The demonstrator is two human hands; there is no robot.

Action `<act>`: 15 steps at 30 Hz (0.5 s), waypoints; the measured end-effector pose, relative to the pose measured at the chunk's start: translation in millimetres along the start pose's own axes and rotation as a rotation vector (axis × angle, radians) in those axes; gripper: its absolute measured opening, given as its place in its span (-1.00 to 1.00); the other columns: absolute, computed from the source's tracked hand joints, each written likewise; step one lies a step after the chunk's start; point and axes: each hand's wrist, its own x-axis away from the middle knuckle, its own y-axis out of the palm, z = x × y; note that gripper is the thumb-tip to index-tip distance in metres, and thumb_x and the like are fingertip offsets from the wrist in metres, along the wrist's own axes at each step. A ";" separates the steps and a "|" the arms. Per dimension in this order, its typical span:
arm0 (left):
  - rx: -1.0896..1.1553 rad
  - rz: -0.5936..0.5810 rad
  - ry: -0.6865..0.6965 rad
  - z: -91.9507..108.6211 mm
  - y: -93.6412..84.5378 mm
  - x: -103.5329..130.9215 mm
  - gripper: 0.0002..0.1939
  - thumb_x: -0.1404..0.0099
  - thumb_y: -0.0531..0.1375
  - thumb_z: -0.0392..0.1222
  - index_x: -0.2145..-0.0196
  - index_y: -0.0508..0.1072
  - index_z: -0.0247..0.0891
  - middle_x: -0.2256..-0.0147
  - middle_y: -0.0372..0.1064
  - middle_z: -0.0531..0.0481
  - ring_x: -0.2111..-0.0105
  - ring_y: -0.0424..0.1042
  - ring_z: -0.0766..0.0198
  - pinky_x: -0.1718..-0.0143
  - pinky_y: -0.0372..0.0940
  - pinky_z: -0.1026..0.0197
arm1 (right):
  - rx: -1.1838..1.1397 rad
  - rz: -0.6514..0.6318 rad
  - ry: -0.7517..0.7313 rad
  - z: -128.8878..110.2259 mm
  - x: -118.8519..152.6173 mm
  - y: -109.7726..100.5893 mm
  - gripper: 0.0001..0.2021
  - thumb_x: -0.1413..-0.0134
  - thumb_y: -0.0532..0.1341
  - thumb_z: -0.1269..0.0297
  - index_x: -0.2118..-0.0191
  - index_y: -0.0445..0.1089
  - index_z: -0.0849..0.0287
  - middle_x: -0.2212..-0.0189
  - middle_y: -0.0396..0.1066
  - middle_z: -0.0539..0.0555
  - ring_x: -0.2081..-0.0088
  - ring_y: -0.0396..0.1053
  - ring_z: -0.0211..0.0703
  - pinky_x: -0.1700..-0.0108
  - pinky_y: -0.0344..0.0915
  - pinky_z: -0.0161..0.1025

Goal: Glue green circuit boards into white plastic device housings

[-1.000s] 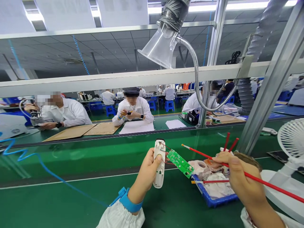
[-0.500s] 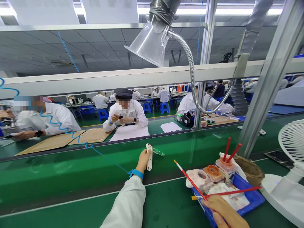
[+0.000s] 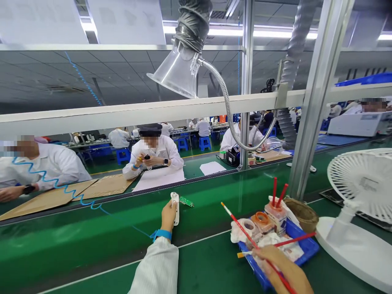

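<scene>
My left hand [image 3: 168, 217], wearing a blue wrist strap [image 3: 162, 234], is closed around a long white plastic housing [image 3: 175, 210] above the green conveyor belt. A small green circuit board [image 3: 186, 201] sticks out to the right beside the housing's upper end; how they are joined is too small to tell. My right hand [image 3: 283, 267] grips a red-handled paintbrush [image 3: 237, 224], its bristles pointing up and left. Under that hand, a second red brush [image 3: 295, 240] lies across a blue tray [image 3: 260, 272]. In the tray stand stained jars, one with an orange rim [image 3: 261, 218], among crumpled tissue [image 3: 294, 250].
A white fan [image 3: 361, 188] stands right of the tray, by a brown round container [image 3: 301, 214]. A clear suction hood [image 3: 177, 71] hangs overhead. A coiled blue cord [image 3: 65, 188] stretches across the left. Co-workers in white [image 3: 156, 151] sit across the belt [image 3: 107, 228].
My view has swung right, so most things appear farther left. The circuit board looks sharper now. My right hand with the brush has shifted slightly right relative to the tray.
</scene>
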 end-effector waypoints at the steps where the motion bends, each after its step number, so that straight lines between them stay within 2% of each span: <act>1: 0.059 -0.002 0.012 4.5 -0.5 5.5 -0.66 -0.29 0.09 -0.07 0.06 0.35 -0.32 0.10 0.37 -0.10 0.14 0.38 0.15 0.11 0.28 0.01 | -0.038 0.013 0.108 1.2 -5.0 -4.4 -0.80 0.00 0.24 0.10 0.35 0.49 0.11 0.44 0.52 0.05 0.36 0.48 -0.10 0.36 0.44 -0.33; 3: 0.173 -0.016 0.021 15.4 -2.1 18.8 -0.61 -0.27 0.11 -0.04 0.03 0.34 -0.32 0.11 0.40 -0.13 0.17 0.41 0.17 0.15 0.28 0.10 | -0.188 0.101 0.350 4.7 -16.5 -14.2 -0.73 0.06 0.27 0.04 0.37 0.46 0.16 0.52 0.49 0.06 0.44 0.46 -0.11 0.40 0.43 -0.31; 5: 0.269 -0.042 0.023 28.0 -5.5 35.3 -0.54 -0.19 0.16 0.03 0.05 0.37 -0.33 0.16 0.44 -0.16 0.22 0.43 0.17 0.22 0.28 0.18 | -0.435 0.199 0.577 9.1 -26.1 -23.4 -0.65 0.16 0.31 -0.03 0.42 0.41 0.19 0.62 0.42 0.02 0.51 0.41 -0.15 0.42 0.41 -0.27; 8: 0.372 -0.083 0.034 47.1 -13.8 64.5 -0.40 0.02 0.26 0.16 0.14 0.42 -0.35 0.28 0.46 -0.15 0.31 0.43 0.14 0.32 0.27 0.20 | -0.589 0.243 0.807 16.6 -31.9 -33.7 -0.62 0.29 0.37 -0.03 0.51 0.33 0.20 0.67 0.35 0.00 0.60 0.31 -0.23 0.52 0.34 -0.29; 11: 0.430 -0.110 0.048 63.1 -22.8 94.2 -0.36 0.13 0.29 0.24 0.23 0.44 -0.34 0.42 0.42 -0.07 0.41 0.38 0.20 0.40 0.23 0.23 | -0.517 0.222 0.880 23.5 -28.8 -39.7 -0.63 0.28 0.36 0.00 0.53 0.28 0.20 0.65 0.37 0.06 0.65 0.28 -0.27 0.59 0.28 -0.29; 15: 0.460 -0.121 0.032 76.8 -31.7 126.7 -0.42 0.13 0.28 0.25 0.34 0.45 -0.34 0.53 0.33 0.02 0.53 0.27 0.30 0.50 0.13 0.28 | -0.354 0.180 0.900 28.2 -21.0 -42.2 -0.65 0.21 0.31 0.00 0.55 0.26 0.18 0.68 0.35 0.05 0.70 0.22 -0.29 0.64 0.19 -0.29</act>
